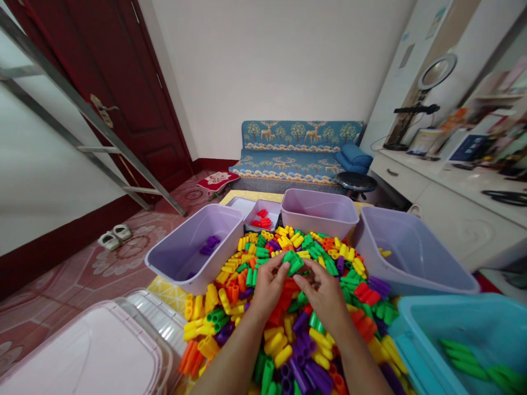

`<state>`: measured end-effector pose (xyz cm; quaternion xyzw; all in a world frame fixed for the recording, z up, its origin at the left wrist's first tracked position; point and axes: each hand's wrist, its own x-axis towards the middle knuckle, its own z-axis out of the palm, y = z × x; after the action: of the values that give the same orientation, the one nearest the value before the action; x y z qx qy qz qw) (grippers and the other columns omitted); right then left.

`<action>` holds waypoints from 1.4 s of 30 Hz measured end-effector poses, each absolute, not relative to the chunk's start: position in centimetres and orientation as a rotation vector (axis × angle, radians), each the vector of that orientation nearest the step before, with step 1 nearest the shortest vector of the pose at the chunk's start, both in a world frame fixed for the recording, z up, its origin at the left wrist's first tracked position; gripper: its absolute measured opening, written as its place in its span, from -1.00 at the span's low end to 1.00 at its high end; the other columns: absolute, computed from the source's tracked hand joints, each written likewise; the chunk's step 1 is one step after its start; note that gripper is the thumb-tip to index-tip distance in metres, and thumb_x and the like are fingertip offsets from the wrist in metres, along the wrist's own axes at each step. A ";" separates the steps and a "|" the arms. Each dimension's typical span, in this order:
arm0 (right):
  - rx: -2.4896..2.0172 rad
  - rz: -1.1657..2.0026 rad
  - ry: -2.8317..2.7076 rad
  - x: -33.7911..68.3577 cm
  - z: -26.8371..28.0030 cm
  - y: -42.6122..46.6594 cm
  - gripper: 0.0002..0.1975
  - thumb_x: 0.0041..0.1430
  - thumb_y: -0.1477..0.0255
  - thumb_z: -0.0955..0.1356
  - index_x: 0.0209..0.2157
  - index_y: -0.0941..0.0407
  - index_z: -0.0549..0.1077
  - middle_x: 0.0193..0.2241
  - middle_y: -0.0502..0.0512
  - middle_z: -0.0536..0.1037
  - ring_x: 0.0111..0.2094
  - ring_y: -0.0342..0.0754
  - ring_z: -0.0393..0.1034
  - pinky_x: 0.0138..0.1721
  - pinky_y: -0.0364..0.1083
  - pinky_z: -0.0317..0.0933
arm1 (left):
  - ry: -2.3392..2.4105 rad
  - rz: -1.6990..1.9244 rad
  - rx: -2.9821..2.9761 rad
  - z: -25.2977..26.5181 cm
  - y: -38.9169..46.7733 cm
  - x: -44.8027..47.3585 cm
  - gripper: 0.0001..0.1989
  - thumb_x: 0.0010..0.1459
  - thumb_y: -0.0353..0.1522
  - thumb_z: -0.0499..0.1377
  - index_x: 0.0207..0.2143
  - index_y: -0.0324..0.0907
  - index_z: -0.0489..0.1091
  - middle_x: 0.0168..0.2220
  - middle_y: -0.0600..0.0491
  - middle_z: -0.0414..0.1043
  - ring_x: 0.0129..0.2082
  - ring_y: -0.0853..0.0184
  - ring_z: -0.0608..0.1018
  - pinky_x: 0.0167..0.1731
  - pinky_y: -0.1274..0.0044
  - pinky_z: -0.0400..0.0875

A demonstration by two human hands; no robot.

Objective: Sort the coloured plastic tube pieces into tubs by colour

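Above a wide heap of plastic tube pieces (284, 343) in yellow, green, orange, red and purple, my two hands meet. Between them is a small bunch of green bullet-shaped plastic pieces (293, 263). The thumb and fingers of my left hand (267, 285) pinch its left side. My right hand (324, 291) grips it from the right with curled fingers, partly hidden. Red pieces (284, 299) lie right below my hands. In the left lilac bin (220, 260) sit purple pieces (209, 245); the blue bin (415, 334) at right holds green pieces (463, 356).
A lilac bin (319, 224) stands behind the heap, and another lilac bin (411, 263) at right has a few yellow pieces. Red pieces lie in a small tray (249, 224). Pale lids (90, 351) are stacked front left. A ladder (99, 126) leans left; a sofa (288, 159) stands behind.
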<state>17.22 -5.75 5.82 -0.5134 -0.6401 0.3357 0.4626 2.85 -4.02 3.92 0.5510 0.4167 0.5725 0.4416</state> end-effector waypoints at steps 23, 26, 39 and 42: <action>-0.936 1.238 -0.611 17.9 7.9 -6.2 -0.61 -0.20 0.35 0.54 -0.28 0.12 0.46 -0.39 0.02 0.57 -0.44 -0.16 0.44 -0.47 -0.22 0.33 | 1.244 1.433 1.510 4.0 -4.0 2.7 -0.73 0.22 -0.28 0.09 -0.12 -0.21 0.47 -0.21 0.00 0.52 -0.26 0.31 0.52 -0.28 0.54 0.38; -0.855 1.138 -0.500 18.2 8.5 -6.3 -0.69 -0.17 0.38 0.53 -0.33 0.11 0.46 -0.39 -0.02 0.57 -0.42 -0.17 0.46 -0.40 -0.19 0.34 | 1.222 1.451 1.510 3.7 -3.9 2.8 -0.71 0.19 -0.34 0.12 -0.05 -0.20 0.43 -0.07 -0.05 0.49 -0.07 0.25 0.50 -0.09 0.47 0.38; -0.591 0.582 -0.195 23.3 11.0 -8.2 -0.65 0.26 0.08 0.15 -0.21 0.00 0.38 0.08 0.10 0.38 -0.15 -0.02 0.43 -0.21 0.06 0.29 | 1.230 1.443 1.554 3.1 -3.7 2.8 -0.72 0.17 -0.38 0.14 -0.05 -0.18 0.44 -0.07 -0.06 0.50 -0.07 0.22 0.52 -0.05 0.39 0.40; -0.686 0.559 -0.201 23.8 10.7 -8.0 -0.56 0.22 -0.01 0.11 -0.06 -0.07 0.32 0.14 0.12 0.31 -0.08 0.06 0.41 -0.24 0.11 0.28 | 1.237 1.440 1.571 3.2 -3.8 2.8 -0.72 0.17 -0.37 0.14 -0.06 -0.16 0.45 -0.07 -0.05 0.51 -0.06 0.22 0.52 -0.04 0.39 0.39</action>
<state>23.80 -8.00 10.65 -0.3312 -0.0971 0.2700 0.8989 2.76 -3.77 3.22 0.6015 0.4733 0.5512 0.3322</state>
